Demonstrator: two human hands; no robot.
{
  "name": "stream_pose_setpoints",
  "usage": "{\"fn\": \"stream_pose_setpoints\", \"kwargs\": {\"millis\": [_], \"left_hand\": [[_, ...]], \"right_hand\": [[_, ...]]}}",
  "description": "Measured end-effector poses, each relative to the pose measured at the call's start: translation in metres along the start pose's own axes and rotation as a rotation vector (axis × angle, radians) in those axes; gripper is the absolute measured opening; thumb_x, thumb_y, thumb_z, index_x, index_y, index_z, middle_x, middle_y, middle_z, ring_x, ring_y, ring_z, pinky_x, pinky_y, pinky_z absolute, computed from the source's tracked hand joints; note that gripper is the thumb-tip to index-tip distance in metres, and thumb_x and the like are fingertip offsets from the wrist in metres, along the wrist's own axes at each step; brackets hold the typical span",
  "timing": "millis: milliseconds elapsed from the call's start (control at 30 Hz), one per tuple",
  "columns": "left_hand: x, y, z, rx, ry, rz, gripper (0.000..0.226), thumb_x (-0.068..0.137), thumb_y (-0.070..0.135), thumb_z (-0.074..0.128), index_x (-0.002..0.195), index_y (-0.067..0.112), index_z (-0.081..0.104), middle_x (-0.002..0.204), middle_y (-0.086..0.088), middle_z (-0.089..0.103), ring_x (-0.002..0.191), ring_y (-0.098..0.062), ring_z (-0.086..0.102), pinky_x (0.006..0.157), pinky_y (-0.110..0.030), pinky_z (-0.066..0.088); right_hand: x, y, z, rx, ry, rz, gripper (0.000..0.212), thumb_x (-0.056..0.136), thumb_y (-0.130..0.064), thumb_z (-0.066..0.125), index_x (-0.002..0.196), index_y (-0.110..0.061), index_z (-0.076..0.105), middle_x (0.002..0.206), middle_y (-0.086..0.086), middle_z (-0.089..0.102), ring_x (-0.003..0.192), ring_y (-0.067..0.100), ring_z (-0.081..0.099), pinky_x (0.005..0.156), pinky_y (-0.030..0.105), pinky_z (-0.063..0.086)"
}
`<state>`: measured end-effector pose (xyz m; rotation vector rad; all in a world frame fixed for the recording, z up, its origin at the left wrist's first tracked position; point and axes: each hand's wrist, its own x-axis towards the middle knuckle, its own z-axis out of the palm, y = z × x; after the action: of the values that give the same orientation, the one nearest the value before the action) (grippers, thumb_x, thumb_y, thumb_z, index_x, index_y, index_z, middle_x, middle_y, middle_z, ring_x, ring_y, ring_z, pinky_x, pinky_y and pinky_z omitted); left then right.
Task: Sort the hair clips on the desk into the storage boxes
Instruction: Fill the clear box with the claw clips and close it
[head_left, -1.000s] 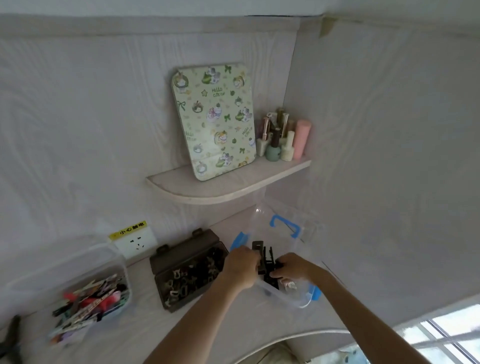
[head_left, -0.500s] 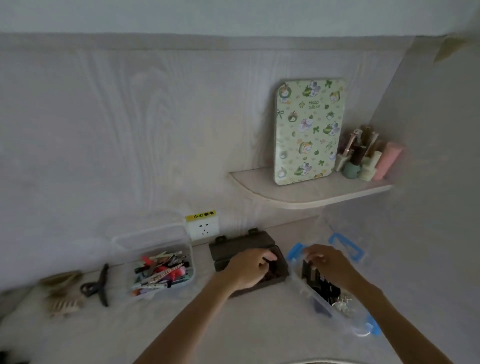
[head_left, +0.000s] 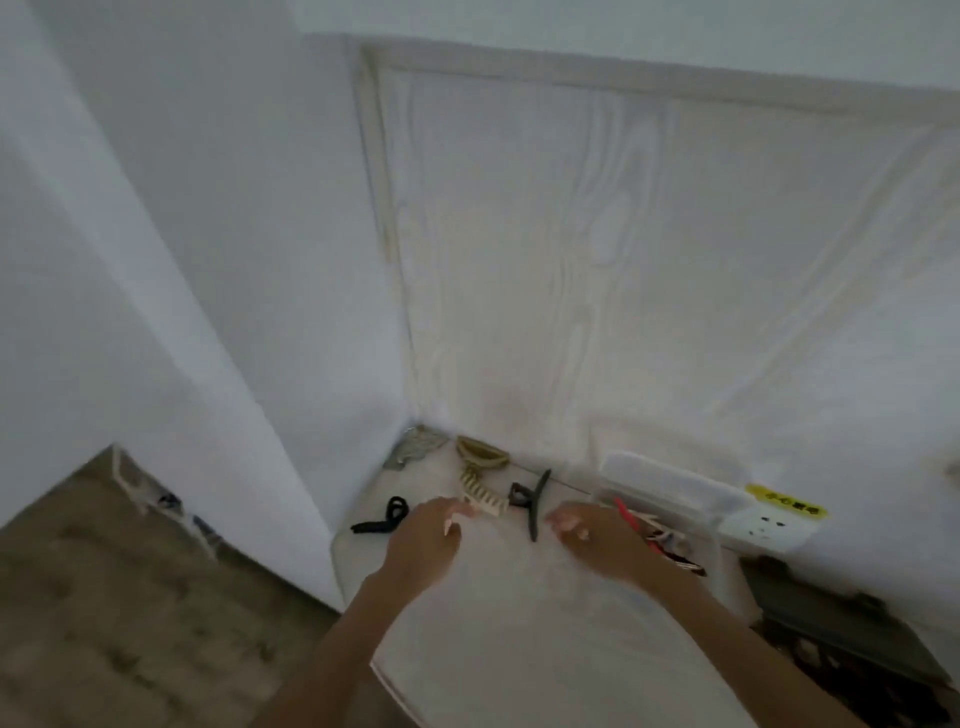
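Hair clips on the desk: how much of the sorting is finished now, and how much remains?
Done: the clear box at right holds colourful clips, and the dark box lies open beside it; its contents are blurred.

In hand: nothing yet. The left hand reaches toward the cream claw clip; the right hand hovers empty.

Left: the cream clip, the dark grey claw clip, the olive clip, the silver clip and the black clip.
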<state>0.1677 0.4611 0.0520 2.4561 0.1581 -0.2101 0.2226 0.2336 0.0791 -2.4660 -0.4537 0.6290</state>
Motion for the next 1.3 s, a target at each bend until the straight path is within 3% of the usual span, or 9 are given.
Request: {"fn": "stream_pose_setpoints", "kwargs": {"millis": [100,167,267,433,533,667,800,1033,1300], "left_hand": [[-0.004,-0.047,-0.020,0.119,0.069,-0.055,0.047,0.094,0.005,0.038,0.138,0.021,0.042,0.150,0.003,0.033,0.139,-0.015,0.029,0.111,-0.023,0.028],[-0.003,-0.068,-0.024,0.207,0.032,-0.034,0.056,0.094,0.006,0.037,0.146,0.022,0.026,0.157,0.003,0.016,0.145,-0.016,0.015,0.114,-0.026,0.024],[0.006,-0.084,-0.026,0.263,-0.080,-0.031,0.059,0.097,0.012,0.036,0.149,0.023,0.012,0.159,0.003,0.006,0.146,-0.018,0.009,0.114,-0.030,0.023],[0.016,-0.088,-0.026,0.252,-0.105,-0.045,0.043,0.096,0.027,0.043,0.139,0.025,0.038,0.140,0.001,0.043,0.119,-0.020,0.051,0.096,-0.033,0.043],[0.019,-0.086,-0.024,0.241,-0.121,-0.079,0.026,0.092,0.029,0.050,0.117,0.027,0.058,0.120,0.004,0.059,0.108,-0.016,0.057,0.088,-0.027,0.044],[0.023,-0.065,-0.029,0.228,-0.134,-0.073,0.020,0.087,0.035,0.058,0.103,0.028,0.068,0.109,0.010,0.065,0.099,-0.010,0.061,0.070,-0.016,0.040],[0.024,-0.003,-0.032,0.206,-0.089,0.061,0.018,0.087,0.040,0.058,0.096,0.031,0.071,0.098,0.014,0.069,0.089,-0.003,0.062,0.057,-0.007,0.033],[0.023,0.149,0.029,0.072,-0.049,0.297,0.020,0.085,0.042,0.061,0.094,0.027,0.070,0.097,0.014,0.069,0.091,-0.005,0.065,0.074,-0.023,0.050],[-0.017,0.319,0.165,-0.065,-0.312,0.526,0.020,0.091,0.037,0.053,0.089,0.018,0.059,0.086,0.002,0.068,0.086,-0.017,0.065,0.068,-0.028,0.048]], "right_hand": [[0.042,-0.031,0.035,-0.156,-0.014,-0.005,0.053,0.093,-0.024,0.047,0.142,-0.018,0.028,0.153,0.007,0.020,0.139,0.022,0.028,0.109,0.028,0.028],[0.061,-0.040,0.050,-0.274,0.025,0.065,0.068,0.092,-0.024,0.048,0.147,-0.018,0.009,0.157,0.011,-0.004,0.144,0.030,0.010,0.112,0.037,0.028],[0.079,-0.040,0.060,-0.378,0.069,0.182,0.076,0.091,-0.022,0.047,0.148,-0.013,-0.002,0.155,0.016,-0.013,0.144,0.035,0.001,0.111,0.042,0.029],[0.075,-0.025,0.072,-0.410,0.094,0.186,0.059,0.092,-0.011,0.041,0.146,-0.010,0.016,0.153,0.009,0.020,0.145,0.027,0.003,0.111,0.037,0.029],[0.062,-0.013,0.067,-0.412,0.130,0.100,0.034,0.091,-0.014,0.045,0.125,-0.016,0.050,0.134,0.006,0.047,0.137,0.019,0.026,0.098,0.032,0.043],[0.035,-0.008,0.053,-0.305,0.137,0.052,0.025,0.088,-0.026,0.054,0.112,-0.020,0.059,0.112,0.003,0.061,0.111,0.020,0.052,0.086,0.029,0.044],[-0.017,0.009,0.029,0.009,0.194,0.081,0.036,0.085,-0.039,0.061,0.119,-0.028,0.057,0.111,-0.012,0.060,0.101,0.007,0.055,0.079,0.018,0.039],[-0.159,0.068,-0.037,0.578,0.383,0.230,0.020,0.080,-0.016,0.070,0.097,-0.023,0.063,0.094,-0.001,0.069,0.081,0.002,0.065,0.070,0.008,0.048],[-0.332,0.179,-0.078,0.591,0.869,0.581,0.012,0.082,-0.017,0.068,0.091,-0.016,0.059,0.083,-0.004,0.065,0.080,0.013,0.063,0.063,0.004,0.046]]}}
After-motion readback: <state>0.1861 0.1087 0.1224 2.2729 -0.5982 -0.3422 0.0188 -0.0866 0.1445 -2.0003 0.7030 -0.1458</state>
